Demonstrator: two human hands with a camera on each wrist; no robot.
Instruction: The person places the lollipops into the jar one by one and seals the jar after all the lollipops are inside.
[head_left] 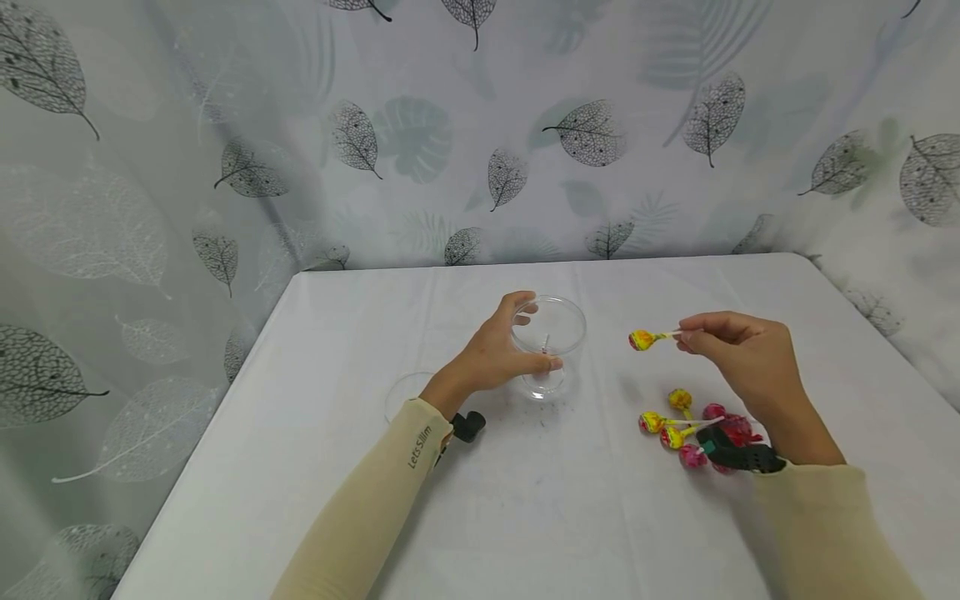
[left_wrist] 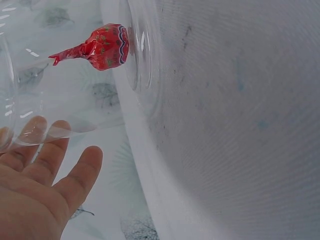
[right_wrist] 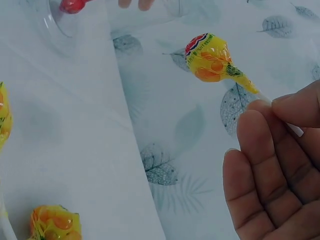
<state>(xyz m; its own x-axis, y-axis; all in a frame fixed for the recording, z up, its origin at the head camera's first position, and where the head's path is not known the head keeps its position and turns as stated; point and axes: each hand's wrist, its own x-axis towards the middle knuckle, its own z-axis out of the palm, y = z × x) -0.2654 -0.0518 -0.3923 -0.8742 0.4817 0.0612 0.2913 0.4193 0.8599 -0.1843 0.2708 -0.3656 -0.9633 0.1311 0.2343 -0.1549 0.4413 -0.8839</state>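
My left hand (head_left: 491, 350) grips a clear jar (head_left: 551, 323), thumb on the near side and fingers around the far side. Inside the jar, a red-wrapped lollipop (left_wrist: 109, 47) sits head down at the bottom. To the right of the jar, my right hand (head_left: 750, 354) pinches a yellow-wrapped lollipop (head_left: 642, 340) by its white stick, thumb against fingertips. That lollipop's head points left toward the jar, above the table. Below the right hand lies a pile of several yellow lollipops (head_left: 671, 436) and pink-red lollipops (head_left: 738, 429), partly covered by the wrist camera.
A clear round lid-like piece (head_left: 390, 400) lies left of the jar, partly hidden by the left wrist. Everything stands on a white-covered table (head_left: 540, 517). A leaf-patterned curtain (head_left: 420, 208) hangs behind the table and along its left side.
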